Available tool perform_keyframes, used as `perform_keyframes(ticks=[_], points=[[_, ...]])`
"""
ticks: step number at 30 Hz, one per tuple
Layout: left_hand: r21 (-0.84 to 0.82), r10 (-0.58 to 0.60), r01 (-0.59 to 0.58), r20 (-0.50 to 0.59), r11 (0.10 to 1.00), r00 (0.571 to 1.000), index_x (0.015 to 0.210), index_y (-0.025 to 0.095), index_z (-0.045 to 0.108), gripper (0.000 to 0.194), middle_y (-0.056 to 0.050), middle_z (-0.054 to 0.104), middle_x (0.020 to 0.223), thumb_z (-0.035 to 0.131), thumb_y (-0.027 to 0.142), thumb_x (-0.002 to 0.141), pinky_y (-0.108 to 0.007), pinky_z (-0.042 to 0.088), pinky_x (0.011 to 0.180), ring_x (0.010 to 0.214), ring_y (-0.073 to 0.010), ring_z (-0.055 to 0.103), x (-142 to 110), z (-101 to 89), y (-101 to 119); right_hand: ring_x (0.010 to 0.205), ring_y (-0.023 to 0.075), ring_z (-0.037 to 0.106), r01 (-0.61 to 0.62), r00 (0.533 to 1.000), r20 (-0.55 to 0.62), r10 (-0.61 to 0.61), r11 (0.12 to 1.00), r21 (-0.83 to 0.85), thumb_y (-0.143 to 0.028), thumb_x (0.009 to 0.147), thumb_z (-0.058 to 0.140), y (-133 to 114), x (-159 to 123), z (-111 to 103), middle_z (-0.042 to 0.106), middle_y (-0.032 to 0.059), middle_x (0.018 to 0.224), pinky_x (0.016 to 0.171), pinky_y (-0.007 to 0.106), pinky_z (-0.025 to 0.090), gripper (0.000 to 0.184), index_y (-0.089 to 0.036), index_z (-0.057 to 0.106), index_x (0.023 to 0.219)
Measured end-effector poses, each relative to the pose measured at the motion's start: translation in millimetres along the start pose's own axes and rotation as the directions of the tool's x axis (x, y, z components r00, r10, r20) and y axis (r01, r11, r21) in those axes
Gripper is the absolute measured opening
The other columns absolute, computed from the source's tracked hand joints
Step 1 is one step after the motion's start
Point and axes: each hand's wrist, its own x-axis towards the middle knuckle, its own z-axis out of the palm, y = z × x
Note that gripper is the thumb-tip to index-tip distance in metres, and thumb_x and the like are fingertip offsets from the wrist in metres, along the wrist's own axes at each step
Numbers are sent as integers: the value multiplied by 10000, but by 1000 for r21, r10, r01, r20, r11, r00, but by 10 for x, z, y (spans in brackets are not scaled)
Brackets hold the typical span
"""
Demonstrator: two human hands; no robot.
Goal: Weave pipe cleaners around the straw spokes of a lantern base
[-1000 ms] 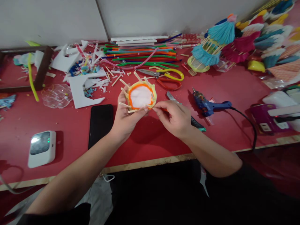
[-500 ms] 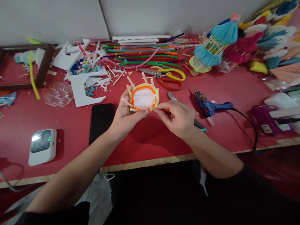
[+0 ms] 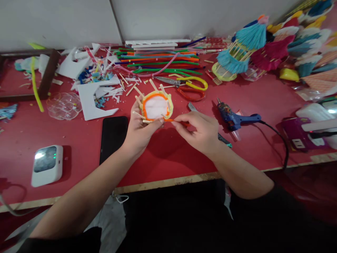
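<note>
My left hand is closed round a small round craft base, its thumb pressed on the near rim. The base has a white middle, a yellow fuzzy edge and several short wooden sticks standing up around it. An orange pipe cleaner runs along the inside of the ring of sticks and leaves it at the near right. My right hand pinches the free length of that pipe cleaner between thumb and forefinger, a little apart from the base.
Scissors lie beyond the base, by a row of coloured pipe cleaners. A utility knife and a hot glue gun are to the right. A phone and a white device lie left; blue tasselled models stand behind.
The base has shifted slightly left in my left hand. A gap has opened between it and my right fingertips, with the orange pipe cleaner stretched across.
</note>
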Motion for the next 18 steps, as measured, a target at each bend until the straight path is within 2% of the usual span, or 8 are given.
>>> perform_keyframes(ticks=[3,6,9,11,13,16,18], points=[[10,-1,1,-24,1000,1000,1348,346,496,857,-37,624,1254,850,106,605,-198,581,645,749,-83,653,-1,-14,-13,657,126,682,0,999,45,-1,1000,11,-225,939,605,6,-6,20,772,11,795,638,267,540,98,-217,684,882],[26,17,-16,-60,1000,998,1361,351,489,874,-45,621,1299,856,134,599,-209,584,662,776,-96,663,12,-34,-37,696,150,685,-2,998,64,2,1000,-5,-262,941,609,-4,61,-87,756,10,773,693,298,549,106,-229,682,872],[21,54,-52,-103,998,993,1394,388,457,937,-35,625,1312,858,140,583,-226,585,674,825,-122,678,35,-44,-42,790,191,709,-158,987,-2,160,976,-151,-306,947,583,-21,122,-358,756,23,811,773,346,559,134,-250,686,881],[3,72,-72,-117,997,991,1412,426,430,970,-19,630,1319,853,134,589,-227,585,690,829,-116,677,43,-43,-29,784,207,717,-313,950,-73,304,913,-260,-314,941,562,7,89,-582,758,46,841,766,362,569,155,-241,690,892],[-10,82,-83,-122,996,989,1424,448,411,983,-8,637,1318,847,125,604,-216,583,695,813,-102,671,38,-36,-11,769,248,722,-405,911,-91,402,832,-378,-332,899,574,108,-24,-798,754,84,835,754,405,583,170,-213,696,906],[-2,55,-55,-109,998,993,1435,435,407,970,-5,671,1247,840,120,626,-207,580,684,773,-92,666,14,-22,7,968,379,713,-388,857,23,515,673,-629,-262,799,544,414,-291,-1060,754,197,1001,872,545,567,328,-134,699,1058],[8,29,-28,-92,1000,995,1431,414,419,948,-3,690,1188,839,119,634,-208,582,682,757,-93,667,1,-15,9,1071,402,688,-330,806,130,577,622,-710,-174,740,489,660,-467,-1182,728,257,1107,971,571,528,474,-63,664,1167]])
